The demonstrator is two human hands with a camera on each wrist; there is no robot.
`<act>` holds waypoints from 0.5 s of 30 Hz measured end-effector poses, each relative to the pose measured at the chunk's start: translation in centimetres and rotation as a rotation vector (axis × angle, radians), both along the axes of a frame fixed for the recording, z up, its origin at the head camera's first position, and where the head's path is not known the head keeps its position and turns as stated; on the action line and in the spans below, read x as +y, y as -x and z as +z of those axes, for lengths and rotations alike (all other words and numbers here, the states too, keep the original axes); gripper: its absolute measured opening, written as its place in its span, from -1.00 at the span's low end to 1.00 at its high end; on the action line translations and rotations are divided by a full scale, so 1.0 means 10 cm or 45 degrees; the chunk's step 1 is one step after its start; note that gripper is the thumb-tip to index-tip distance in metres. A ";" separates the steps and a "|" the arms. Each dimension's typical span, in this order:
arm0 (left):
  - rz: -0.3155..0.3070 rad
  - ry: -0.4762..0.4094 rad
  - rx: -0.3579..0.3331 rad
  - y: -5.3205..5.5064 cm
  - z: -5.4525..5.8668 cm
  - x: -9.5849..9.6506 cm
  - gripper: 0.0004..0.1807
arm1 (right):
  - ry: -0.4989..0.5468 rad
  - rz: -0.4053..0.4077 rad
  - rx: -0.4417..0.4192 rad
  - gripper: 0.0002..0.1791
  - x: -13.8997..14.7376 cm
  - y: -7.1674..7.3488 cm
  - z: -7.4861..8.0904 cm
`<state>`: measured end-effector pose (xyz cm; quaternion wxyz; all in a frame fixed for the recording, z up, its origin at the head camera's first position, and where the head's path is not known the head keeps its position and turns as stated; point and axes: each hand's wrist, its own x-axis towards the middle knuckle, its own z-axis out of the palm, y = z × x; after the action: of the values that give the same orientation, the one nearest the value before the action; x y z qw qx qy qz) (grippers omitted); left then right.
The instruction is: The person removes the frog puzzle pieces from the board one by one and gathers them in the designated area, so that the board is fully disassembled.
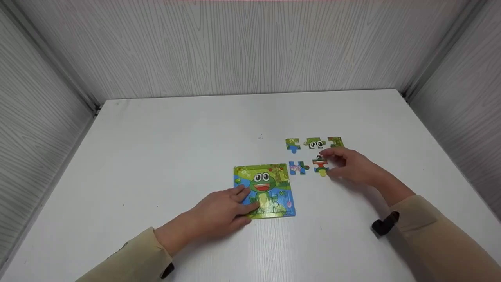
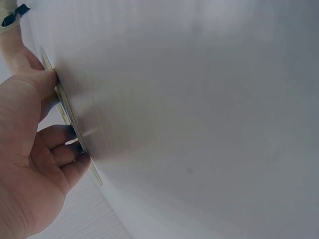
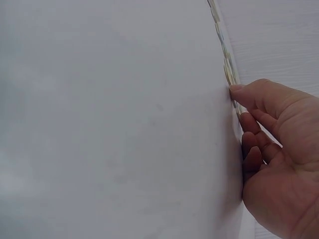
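Observation:
A square frog puzzle board [image 1: 291,196] lies flat on the white table, its picture showing a green frog with big eyes and an open red mouth. My left hand [image 1: 219,207] rests on its left and lower-left part, fingers spread over the surface. In the left wrist view the board [image 2: 70,117] appears edge-on beside the left fingers [image 2: 75,172]. To the right, my right hand [image 1: 354,168] pinches a puzzle piece [image 1: 320,166] with the frog's mouth between thumb and index finger. That piece is at table level. In the right wrist view the right hand [image 3: 279,144] touches the row of pieces.
Several loose pieces lie around the right hand: a green-blue corner piece [image 1: 292,144], an eyes piece [image 1: 315,143], a green-red corner piece [image 1: 336,141] partly behind the fingers, and a pink-flower piece [image 1: 297,168] beside the board. White wood-grain panels [image 1: 250,47] enclose the table's back and sides.

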<state>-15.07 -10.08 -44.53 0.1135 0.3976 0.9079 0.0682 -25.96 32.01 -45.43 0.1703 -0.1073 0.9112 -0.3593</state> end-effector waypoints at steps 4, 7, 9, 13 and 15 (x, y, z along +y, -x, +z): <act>0.003 -0.001 -0.010 -0.01 -0.01 0.00 -0.46 | -0.005 0.002 -0.012 -0.32 0.01 -0.01 0.00; 0.005 0.000 -0.022 -0.02 -0.01 0.00 -0.46 | -0.018 -0.001 -0.022 -0.31 0.01 -0.02 0.01; 0.007 -0.007 -0.023 -0.02 0.00 0.00 -0.46 | -0.021 -0.012 -0.033 -0.32 0.00 -0.02 0.02; 0.007 -0.019 -0.014 -0.02 0.02 0.00 -0.48 | -0.016 -0.044 -0.033 -0.33 -0.01 -0.02 0.04; 0.007 -0.024 -0.013 -0.01 0.02 0.00 -0.48 | -0.004 -0.046 -0.011 -0.35 0.00 -0.02 0.04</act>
<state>-14.94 -10.10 -44.34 0.1142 0.3960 0.9077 0.0792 -25.75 31.96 -45.02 0.1678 -0.0891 0.9129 -0.3614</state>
